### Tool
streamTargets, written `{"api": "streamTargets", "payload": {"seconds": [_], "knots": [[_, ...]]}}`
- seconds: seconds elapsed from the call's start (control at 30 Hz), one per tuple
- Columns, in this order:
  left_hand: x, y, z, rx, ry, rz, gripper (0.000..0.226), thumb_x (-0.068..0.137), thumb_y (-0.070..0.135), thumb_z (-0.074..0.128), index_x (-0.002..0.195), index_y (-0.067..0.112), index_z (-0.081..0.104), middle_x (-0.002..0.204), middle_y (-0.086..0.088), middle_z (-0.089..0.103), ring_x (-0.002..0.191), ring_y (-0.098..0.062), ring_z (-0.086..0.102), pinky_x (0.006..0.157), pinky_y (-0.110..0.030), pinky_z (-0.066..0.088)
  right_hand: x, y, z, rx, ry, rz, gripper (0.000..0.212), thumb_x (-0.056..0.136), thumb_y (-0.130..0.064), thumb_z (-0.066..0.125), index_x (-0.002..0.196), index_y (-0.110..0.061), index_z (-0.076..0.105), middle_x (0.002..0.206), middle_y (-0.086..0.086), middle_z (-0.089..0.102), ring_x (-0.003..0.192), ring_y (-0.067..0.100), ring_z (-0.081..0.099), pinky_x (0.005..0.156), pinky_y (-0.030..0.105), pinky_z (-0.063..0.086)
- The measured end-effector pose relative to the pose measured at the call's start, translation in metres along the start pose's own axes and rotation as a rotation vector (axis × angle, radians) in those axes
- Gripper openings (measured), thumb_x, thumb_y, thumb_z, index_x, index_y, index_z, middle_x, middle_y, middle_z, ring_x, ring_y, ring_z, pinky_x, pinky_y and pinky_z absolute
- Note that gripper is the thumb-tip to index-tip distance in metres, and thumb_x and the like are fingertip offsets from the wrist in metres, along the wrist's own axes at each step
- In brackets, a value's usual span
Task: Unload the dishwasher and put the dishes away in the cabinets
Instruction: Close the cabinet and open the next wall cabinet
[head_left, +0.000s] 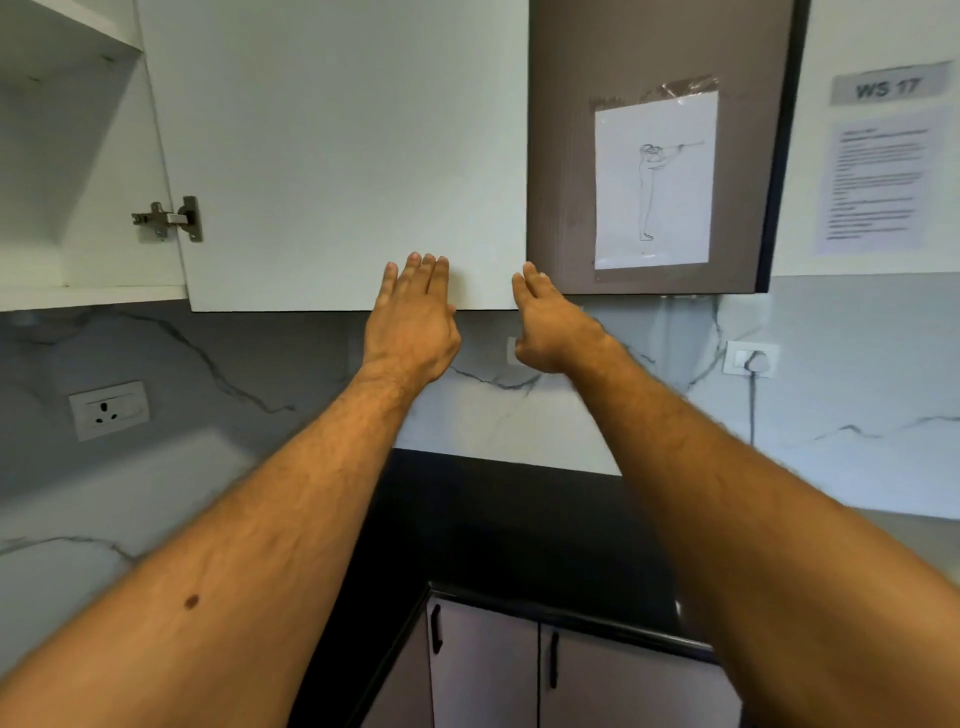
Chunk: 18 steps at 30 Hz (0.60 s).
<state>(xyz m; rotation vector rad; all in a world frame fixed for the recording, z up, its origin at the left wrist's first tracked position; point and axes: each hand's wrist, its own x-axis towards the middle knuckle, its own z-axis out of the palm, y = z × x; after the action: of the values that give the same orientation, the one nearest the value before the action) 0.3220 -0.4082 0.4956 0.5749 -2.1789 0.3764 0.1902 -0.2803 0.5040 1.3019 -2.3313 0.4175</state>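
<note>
An upper cabinet (78, 182) at the left stands open, its white shelves bare as far as I can see. Its white door (337, 156) swings out toward me, hinged at the left. My left hand (413, 312) lies flat with straight fingers against the door's lower right part. My right hand (545, 322) reaches the door's bottom right corner, thumb up against the edge; the fingers are hidden behind it. No dish is in view, and neither hand carries one.
A brown cabinet door (660, 52) with a taped drawing (654, 182) hangs right of the white door. A black countertop (519, 530) runs below, over lower cabinets (483, 670) with black handles. Wall sockets (109, 409) sit on the marble backsplash; notices (878, 182) hang at the right.
</note>
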Motion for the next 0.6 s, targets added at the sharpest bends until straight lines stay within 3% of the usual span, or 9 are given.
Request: {"api": "streamTargets", "payload": {"seconds": [0.37, 0.6], "knots": [[-0.041, 0.076, 0.021, -0.227, -0.059, 0.152, 0.062, 0.098, 0.015, 0.041, 0.155, 0.010, 0.019, 0.162, -0.008, 0.019, 0.151, -0.022, 0.010, 0.124, -0.038, 0.006, -0.105, 0.033, 0.005, -0.021, 0.130, 0.173, 0.077, 0.096, -0.017, 0.057, 0.158, -0.013, 0.011, 0.166, 0.004, 0.004, 0.152, 0.021, 0.010, 0.119, 0.036, 0.021], [-0.115, 0.165, 0.043, -0.538, -0.213, 0.238, 0.054, 0.106, 0.035, 0.028, 0.155, 0.012, 0.023, 0.163, -0.006, 0.017, 0.151, -0.019, 0.005, 0.123, -0.036, 0.007, -0.215, 0.081, 0.026, -0.016, 0.069, 0.387, 0.071, 0.094, -0.018, 0.056, 0.156, -0.009, 0.023, 0.164, 0.007, 0.015, 0.150, 0.022, 0.018, 0.119, 0.038, 0.028]]}}
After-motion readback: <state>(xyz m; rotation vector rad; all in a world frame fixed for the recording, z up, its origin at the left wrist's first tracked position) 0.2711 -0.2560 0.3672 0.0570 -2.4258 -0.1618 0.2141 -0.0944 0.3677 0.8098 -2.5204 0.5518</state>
